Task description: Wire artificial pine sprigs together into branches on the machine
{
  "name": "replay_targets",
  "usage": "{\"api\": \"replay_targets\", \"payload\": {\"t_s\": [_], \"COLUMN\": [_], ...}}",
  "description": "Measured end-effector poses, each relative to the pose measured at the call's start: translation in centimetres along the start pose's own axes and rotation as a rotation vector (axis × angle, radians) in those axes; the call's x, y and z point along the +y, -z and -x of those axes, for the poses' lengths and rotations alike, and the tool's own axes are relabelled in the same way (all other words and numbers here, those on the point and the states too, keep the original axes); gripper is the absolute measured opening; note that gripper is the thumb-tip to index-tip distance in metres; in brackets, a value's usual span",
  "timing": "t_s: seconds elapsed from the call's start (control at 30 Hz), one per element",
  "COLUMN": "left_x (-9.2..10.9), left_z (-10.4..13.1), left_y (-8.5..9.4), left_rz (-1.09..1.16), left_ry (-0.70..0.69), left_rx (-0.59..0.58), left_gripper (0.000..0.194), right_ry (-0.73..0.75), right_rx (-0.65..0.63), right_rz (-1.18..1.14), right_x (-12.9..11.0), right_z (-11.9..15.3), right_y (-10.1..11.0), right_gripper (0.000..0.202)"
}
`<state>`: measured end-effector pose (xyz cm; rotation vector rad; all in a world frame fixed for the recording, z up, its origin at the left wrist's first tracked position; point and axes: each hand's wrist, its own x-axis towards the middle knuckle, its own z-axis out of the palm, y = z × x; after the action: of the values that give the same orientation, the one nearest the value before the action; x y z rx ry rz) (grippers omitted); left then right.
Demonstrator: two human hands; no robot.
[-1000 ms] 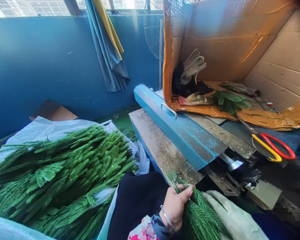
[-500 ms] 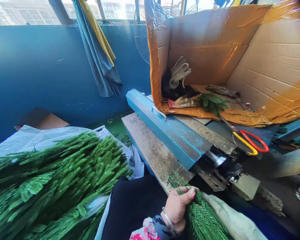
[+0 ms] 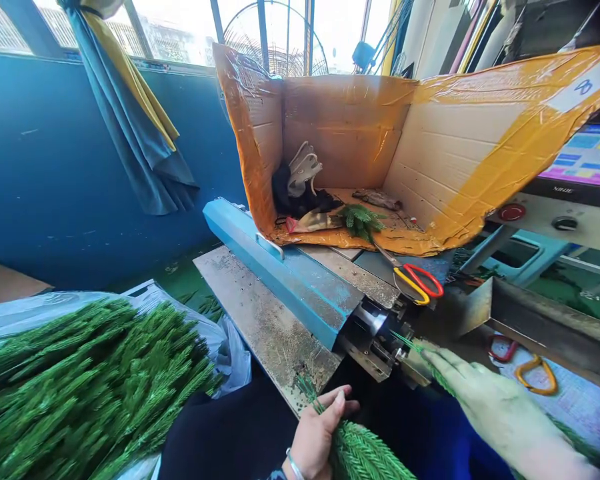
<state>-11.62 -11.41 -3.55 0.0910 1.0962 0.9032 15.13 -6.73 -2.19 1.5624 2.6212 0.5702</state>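
Note:
My left hand (image 3: 316,427), with a bracelet at the wrist, is closed around a bunch of green artificial pine sprigs (image 3: 363,450). Their stem ends stick out past the thumb over the edge of the metal table. On the right, my right hand (image 3: 485,393), in what looks like a pale glove, pinches a single pine sprig (image 3: 443,379). The thin tip of that sprig reaches to the machine head (image 3: 377,327) at the end of the long blue machine cover (image 3: 285,277). Part of the sprig is hidden under the right fingers.
A taped cardboard box (image 3: 340,100) stands behind the cover, holding gloves (image 3: 304,170) and a green sprig. Scissors (image 3: 420,283) with red and yellow handles lie at its front. At left, many pine sprigs (image 3: 115,380) lie on white plastic. A control panel (image 3: 570,220) is at right.
The view has turned to the right. My right hand has moved away from the bunch toward the machine head with one sprig. My left hand still holds the bunch.

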Motion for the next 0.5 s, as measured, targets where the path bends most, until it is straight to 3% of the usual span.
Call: {"api": "replay_targets", "payload": {"t_s": [0.2, 0.3, 0.5], "left_x": [-0.1, 0.0, 0.6], "left_z": [-0.5, -0.7, -0.4], "left_y": [0.7, 1.3, 1.6], "left_rz": [0.005, 0.023, 0.054], "left_ry": [-0.012, -0.014, -0.013], "left_rx": [0.023, 0.033, 0.048], "left_gripper": [0.045, 0.044, 0.041], "right_ry": [-0.025, -0.08, -0.054], "right_rx": [-0.068, -0.05, -0.012], "right_rz": [-0.11, -0.23, -0.306], "right_x": [-0.5, -0.1, 0.8], "right_z": [-2.7, -2.6, -2.0], "right_y": [-1.3, -1.8, -2.9], "right_gripper": [0.058, 0.051, 0.038]}}
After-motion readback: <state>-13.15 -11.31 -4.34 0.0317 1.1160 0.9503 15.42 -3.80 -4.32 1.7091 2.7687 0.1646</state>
